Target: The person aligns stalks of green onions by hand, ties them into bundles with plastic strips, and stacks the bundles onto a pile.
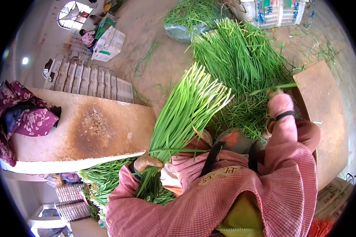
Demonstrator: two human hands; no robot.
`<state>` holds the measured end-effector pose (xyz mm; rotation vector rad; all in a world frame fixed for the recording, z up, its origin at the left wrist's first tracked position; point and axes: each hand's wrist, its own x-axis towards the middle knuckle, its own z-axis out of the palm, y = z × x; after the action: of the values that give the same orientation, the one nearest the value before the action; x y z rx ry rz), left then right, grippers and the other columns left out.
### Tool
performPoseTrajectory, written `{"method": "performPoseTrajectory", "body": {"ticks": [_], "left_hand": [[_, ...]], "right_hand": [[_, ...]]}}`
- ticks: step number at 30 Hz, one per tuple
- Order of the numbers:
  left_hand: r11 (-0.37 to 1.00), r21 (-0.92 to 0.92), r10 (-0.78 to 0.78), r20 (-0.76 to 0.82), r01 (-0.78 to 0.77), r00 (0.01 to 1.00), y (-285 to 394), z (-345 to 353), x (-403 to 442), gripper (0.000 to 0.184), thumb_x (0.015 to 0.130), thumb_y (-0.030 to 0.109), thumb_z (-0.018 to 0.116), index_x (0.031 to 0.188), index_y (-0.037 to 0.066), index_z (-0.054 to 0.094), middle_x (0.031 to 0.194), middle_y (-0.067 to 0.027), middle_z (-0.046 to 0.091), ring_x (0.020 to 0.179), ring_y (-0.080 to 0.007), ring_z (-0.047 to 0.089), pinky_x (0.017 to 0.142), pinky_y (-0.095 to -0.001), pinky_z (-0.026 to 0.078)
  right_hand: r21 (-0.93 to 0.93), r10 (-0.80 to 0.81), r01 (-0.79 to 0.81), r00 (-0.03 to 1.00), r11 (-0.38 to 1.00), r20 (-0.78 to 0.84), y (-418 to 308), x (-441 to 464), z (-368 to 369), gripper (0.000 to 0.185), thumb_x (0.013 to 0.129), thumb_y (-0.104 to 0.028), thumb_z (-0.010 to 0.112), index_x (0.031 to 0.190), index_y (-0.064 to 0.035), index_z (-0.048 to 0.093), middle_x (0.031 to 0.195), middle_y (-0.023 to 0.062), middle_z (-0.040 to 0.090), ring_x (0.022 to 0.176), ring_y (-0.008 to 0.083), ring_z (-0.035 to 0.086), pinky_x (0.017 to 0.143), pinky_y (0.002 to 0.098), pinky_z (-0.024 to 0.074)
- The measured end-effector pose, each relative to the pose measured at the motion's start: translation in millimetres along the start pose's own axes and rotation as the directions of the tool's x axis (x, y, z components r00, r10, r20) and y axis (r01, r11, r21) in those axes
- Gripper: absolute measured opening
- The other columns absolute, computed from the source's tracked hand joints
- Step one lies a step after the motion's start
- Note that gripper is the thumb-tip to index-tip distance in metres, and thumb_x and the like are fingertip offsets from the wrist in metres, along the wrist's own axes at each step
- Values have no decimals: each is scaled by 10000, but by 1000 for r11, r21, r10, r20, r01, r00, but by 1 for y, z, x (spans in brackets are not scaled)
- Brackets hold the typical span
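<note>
Because the pale stem ends fan out loosely, the bunch of green stalks looks light but floppy, easily bruised and perhaps slippery. The left hand has its fingers closed around the narrow leafy end, beside the stained tabletop; a firm but gentle grip there seems best (squeezing might crease the leaves). By the larger heap, the right hand meets a long blade, though whether its fingers pinch it cannot be told.
</note>
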<state>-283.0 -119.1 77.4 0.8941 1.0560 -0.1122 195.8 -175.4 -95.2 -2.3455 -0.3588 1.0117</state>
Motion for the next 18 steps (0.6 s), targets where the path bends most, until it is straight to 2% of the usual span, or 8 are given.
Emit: {"method": "performPoseTrajectory", "body": {"ticks": [1,4,7,9,12,14,15,18], "left_hand": [[998,-41,38,11,-37,999,9,10,1,413,656,57,664,1036,-20,522,856,-103,560,582,-163,517,521,-277,421],[994,-78,73,-29,-75,997,7,14,3,393,666,51,655,1025,-41,524,854,-98,567,605,-157,530,562,-270,440],[991,-69,111,-70,-116,991,6,28,9,411,663,52,657,1039,-42,522,825,-96,571,597,-156,531,561,-262,446],[998,1,65,-157,-65,985,-1,26,11,430,654,45,661,1050,-45,519,787,-96,574,598,-157,537,551,-254,447],[987,-59,138,-174,-150,975,-4,24,12,512,610,-46,676,1094,-14,512,792,-91,605,592,-148,570,531,-261,482],[985,-141,86,-69,-95,994,-12,4,12,508,620,-1,693,1093,-23,510,821,-108,615,582,-143,565,517,-259,470],[989,-25,147,85,-145,986,-16,-14,20,519,631,41,705,1103,-29,502,877,-126,618,574,-142,561,498,-251,456],[983,2,181,116,-183,977,-9,-19,21,570,628,40,713,1144,-18,477,898,-133,614,579,-148,561,487,-255,464]], "right_hand": [[-518,-307,230,950,824,-66,-1,-50,17,576,803,-238,585,1289,-77,323,1122,147,524,908,236,576,785,323,474],[308,-627,606,778,734,-38,-34,-136,44,361,778,-118,618,1099,-12,491,1035,155,579,727,173,579,670,315,503],[26,-456,542,679,840,575,-83,-188,58,436,777,-318,605,1089,-21,540,1075,154,568,793,185,601,707,312,513],[-40,-635,762,565,646,527,-71,-179,98,403,797,-339,597,1059,-34,577,985,150,612,756,196,619,691,311,518],[692,-620,-145,343,707,705,-42,-164,107,227,833,-202,565,938,-2,586,561,59,550,410,125,498,376,247,443],[595,-736,-660,94,459,671,-31,-162,75,136,859,-133,511,863,-2,546,496,13,458,358,109,427,300,206,338],[469,-924,-816,-194,338,330,-24,-155,73,126,857,-112,496,934,-12,503,507,19,455,363,121,438,296,212,335],[411,-976,-887,-166,211,142,-18,-149,15,262,871,-126,453,1115,-40,410,786,116,578,476,141,541,349,228,431]]}}
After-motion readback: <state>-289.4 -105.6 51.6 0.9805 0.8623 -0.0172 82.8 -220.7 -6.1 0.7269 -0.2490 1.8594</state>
